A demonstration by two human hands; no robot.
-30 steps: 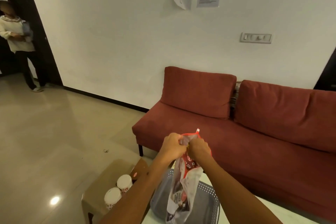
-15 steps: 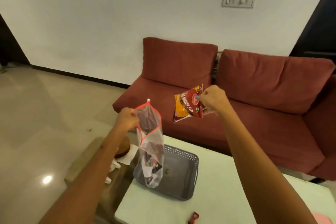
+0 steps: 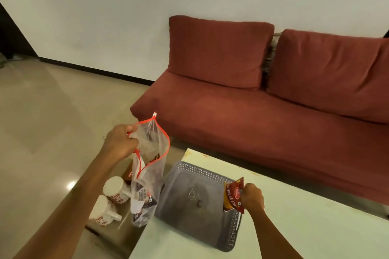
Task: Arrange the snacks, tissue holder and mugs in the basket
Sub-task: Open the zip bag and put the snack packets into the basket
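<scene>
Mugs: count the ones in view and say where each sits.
2. One white mug lies on the low wooden stand left of the table; the second mug lies just nearer the camera. The zip bag could hide more.

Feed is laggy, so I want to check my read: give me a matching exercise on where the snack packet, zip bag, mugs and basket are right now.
Things:
1. red snack packet
2. clear zip bag
3. two white mugs
4. grey basket

Places:
A. lying on the lower surface left of the white table
B. gripped at its red rim by the left hand, hanging
C. on the white table, near its left edge
D. pinched by the right hand at the basket's right wall

Pairs: 1-D, 2-B, 3-A, 4-C
</scene>
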